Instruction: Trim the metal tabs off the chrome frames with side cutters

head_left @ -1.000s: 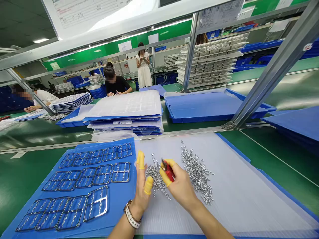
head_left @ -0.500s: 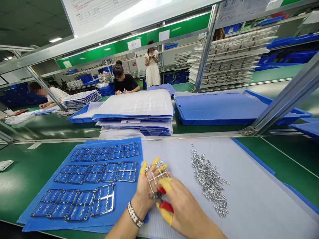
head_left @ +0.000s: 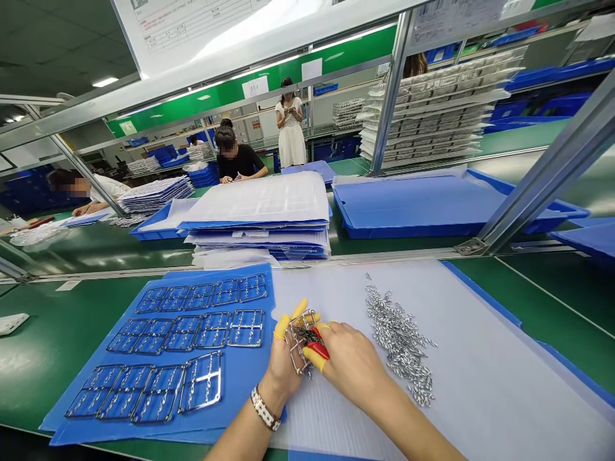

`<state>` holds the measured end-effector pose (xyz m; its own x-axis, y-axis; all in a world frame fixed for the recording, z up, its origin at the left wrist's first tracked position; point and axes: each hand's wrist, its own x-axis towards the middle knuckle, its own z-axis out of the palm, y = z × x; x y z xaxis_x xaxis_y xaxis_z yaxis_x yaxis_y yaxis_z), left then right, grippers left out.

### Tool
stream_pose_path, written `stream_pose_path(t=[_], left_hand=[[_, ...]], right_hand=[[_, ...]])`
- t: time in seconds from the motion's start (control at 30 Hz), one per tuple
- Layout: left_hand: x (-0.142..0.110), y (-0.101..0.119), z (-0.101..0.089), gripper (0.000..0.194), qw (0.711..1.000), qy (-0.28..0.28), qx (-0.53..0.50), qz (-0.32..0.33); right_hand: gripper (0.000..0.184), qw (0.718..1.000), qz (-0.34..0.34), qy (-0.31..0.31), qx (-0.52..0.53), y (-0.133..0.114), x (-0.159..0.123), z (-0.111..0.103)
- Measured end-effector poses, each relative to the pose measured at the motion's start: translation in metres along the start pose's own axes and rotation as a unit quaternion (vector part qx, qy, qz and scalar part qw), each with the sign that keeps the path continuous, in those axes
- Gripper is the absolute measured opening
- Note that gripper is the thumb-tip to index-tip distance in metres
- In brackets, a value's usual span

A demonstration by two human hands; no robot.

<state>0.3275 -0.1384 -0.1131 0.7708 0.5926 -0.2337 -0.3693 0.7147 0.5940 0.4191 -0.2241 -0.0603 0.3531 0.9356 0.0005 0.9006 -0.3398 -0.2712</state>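
Observation:
My left hand (head_left: 283, 365), with yellow finger cots and a wrist bracelet, is closed on a small metal frame (head_left: 298, 342) of silver parts and holds it upright over the white sheet (head_left: 480, 371). My right hand (head_left: 350, 362) grips red-handled cutters (head_left: 316, 346) whose tip is at the frame. A heap of loose silver parts (head_left: 401, 342) lies on the sheet just right of my hands. Several more metal frames (head_left: 192, 333) lie in rows on the blue board (head_left: 158, 422) to the left.
Stacks of blue and white trays (head_left: 262, 224) and a blue bin (head_left: 423, 208) stand beyond the metal rail. A slanted aluminium post (head_left: 542, 166) rises at right. Other people sit and stand at benches further back. Green table surface (head_left: 43, 346) lies at left.
My left hand went from empty and flat to holding a metal frame. The cutters have come onto the frame, and both hands have lifted slightly since half a second ago.

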Motion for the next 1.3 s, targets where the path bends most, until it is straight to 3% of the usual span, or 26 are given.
stream_pose_path(t=[0.47,0.7,1.0,1.3], left_hand=[[-0.001,-0.002,-0.003,0.056,0.999,-0.006,0.032,0.008],[-0.003,-0.001,-0.001,0.057,0.999,-0.015,0.038,0.009],[-0.007,0.002,0.001,0.059,0.998,-0.021,0.042,-0.043],[-0.009,0.002,0.002,0.055,0.997,-0.009,0.080,-0.020]], right_hand=[[0.028,0.999,-0.004,-0.011,0.031,0.003,-0.002,-0.002],[0.023,1.000,0.000,0.003,-0.019,-0.001,-0.004,0.000],[0.027,0.997,0.040,0.013,-0.062,0.019,-0.003,-0.007],[0.031,0.999,0.036,-0.008,-0.039,0.021,0.001,-0.006]])
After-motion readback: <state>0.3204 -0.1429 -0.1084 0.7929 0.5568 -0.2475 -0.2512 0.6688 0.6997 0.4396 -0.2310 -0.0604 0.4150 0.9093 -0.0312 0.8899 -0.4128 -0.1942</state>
